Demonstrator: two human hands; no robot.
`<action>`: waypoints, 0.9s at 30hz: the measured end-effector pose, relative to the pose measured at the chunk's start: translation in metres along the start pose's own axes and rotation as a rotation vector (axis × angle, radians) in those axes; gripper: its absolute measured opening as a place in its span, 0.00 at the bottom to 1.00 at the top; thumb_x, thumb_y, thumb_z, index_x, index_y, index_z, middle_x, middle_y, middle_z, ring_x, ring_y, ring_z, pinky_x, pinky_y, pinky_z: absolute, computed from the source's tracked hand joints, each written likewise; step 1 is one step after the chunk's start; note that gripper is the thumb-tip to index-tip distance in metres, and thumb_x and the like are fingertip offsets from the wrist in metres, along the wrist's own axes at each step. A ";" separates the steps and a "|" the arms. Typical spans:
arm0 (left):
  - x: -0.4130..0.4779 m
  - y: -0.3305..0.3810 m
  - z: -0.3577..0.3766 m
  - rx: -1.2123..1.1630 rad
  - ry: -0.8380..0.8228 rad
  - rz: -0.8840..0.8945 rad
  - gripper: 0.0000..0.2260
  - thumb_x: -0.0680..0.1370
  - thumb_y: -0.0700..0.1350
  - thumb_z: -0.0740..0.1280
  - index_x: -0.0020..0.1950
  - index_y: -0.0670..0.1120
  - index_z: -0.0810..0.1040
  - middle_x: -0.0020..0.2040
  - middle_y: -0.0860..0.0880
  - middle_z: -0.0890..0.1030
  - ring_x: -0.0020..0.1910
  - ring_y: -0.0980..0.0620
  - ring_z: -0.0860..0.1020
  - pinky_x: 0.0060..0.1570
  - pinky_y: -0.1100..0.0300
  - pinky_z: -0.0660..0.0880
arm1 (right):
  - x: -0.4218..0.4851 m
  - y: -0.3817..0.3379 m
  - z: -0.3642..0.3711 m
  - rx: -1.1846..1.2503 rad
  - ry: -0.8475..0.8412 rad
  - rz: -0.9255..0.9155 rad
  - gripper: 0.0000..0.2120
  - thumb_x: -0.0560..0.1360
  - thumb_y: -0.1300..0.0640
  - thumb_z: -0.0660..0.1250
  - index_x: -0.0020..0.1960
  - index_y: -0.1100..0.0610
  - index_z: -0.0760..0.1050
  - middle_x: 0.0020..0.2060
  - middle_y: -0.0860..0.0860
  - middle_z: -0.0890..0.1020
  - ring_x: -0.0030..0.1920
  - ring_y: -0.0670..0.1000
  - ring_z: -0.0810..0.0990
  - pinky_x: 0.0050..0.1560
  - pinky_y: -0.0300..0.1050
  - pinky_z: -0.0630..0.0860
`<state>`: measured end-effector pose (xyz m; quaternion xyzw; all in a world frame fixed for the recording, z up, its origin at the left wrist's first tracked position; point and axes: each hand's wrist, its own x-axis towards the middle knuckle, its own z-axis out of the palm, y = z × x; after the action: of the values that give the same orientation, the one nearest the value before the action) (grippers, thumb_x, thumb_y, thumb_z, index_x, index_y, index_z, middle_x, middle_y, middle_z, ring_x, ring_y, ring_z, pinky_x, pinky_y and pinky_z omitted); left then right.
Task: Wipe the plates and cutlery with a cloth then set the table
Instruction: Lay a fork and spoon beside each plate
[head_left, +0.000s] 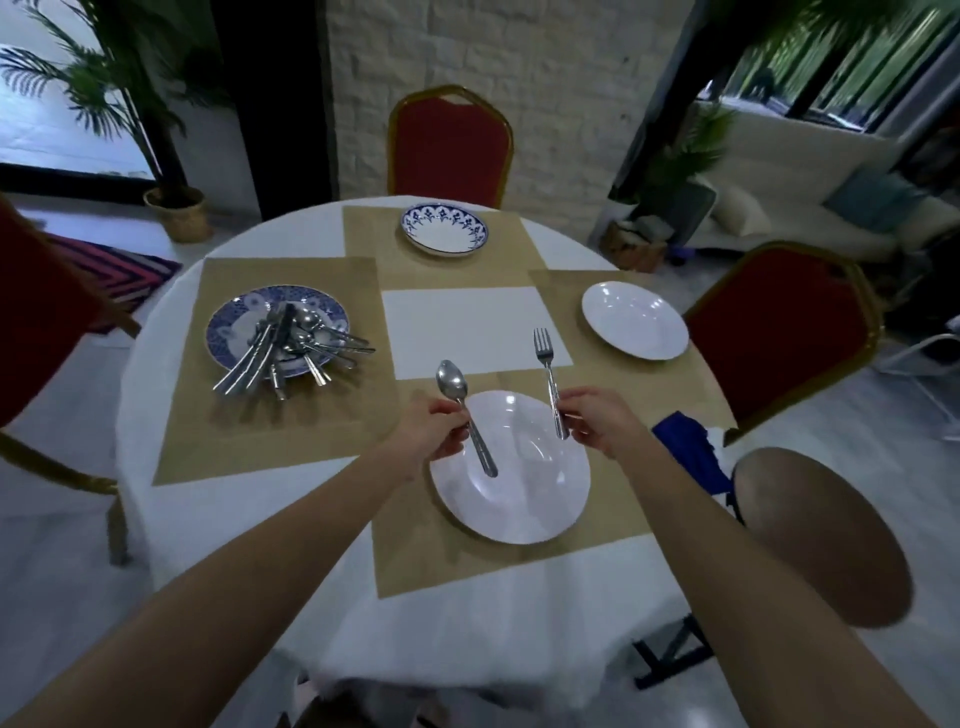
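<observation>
My left hand (434, 431) grips a spoon (453, 383) by its handle, bowl pointing away, above the left rim of a white plate (519, 493) on the nearest placemat. My right hand (592, 418) holds a fork (546, 358) by its handle, tines pointing away, above the plate's right rim. A blue patterned plate (234, 322) on the left placemat carries a heap of several pieces of cutlery (291, 343). Another white plate (635, 321) sits on the right placemat. A blue-rimmed plate (444, 229) lies on the far placemat. A blue cloth (685, 447) lies at the table's right edge.
The round table wears a white tablecloth (467, 623) with several tan placemats (249, 431). Red chairs stand at the far side (451, 145), the right (784, 332) and the left (36, 322). A round brown stool (821, 535) stands near right. Potted plants flank the room.
</observation>
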<state>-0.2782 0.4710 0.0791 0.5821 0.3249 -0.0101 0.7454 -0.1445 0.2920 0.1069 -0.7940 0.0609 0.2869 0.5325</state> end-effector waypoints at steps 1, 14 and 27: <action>-0.001 -0.002 0.013 0.009 -0.011 0.000 0.02 0.78 0.38 0.65 0.48 0.41 0.77 0.35 0.46 0.77 0.30 0.56 0.76 0.29 0.67 0.75 | -0.002 0.007 -0.013 0.005 0.020 0.001 0.07 0.74 0.68 0.66 0.43 0.56 0.77 0.34 0.53 0.79 0.30 0.48 0.76 0.30 0.38 0.69; 0.011 -0.002 0.138 0.110 -0.163 0.007 0.02 0.76 0.35 0.67 0.47 0.37 0.78 0.37 0.44 0.78 0.35 0.53 0.77 0.34 0.69 0.78 | 0.004 0.058 -0.110 0.072 0.204 0.047 0.06 0.75 0.66 0.67 0.50 0.58 0.78 0.40 0.53 0.81 0.37 0.50 0.78 0.37 0.41 0.73; 0.047 -0.044 0.246 0.531 0.042 0.025 0.08 0.72 0.39 0.69 0.50 0.40 0.78 0.45 0.42 0.82 0.44 0.46 0.81 0.42 0.59 0.79 | 0.043 0.082 -0.179 -0.118 0.048 0.011 0.06 0.74 0.68 0.68 0.51 0.64 0.78 0.34 0.56 0.79 0.32 0.50 0.76 0.33 0.41 0.76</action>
<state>-0.1426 0.2587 0.0454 0.7611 0.3189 -0.0739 0.5599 -0.0718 0.1089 0.0660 -0.8305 0.0611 0.2736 0.4814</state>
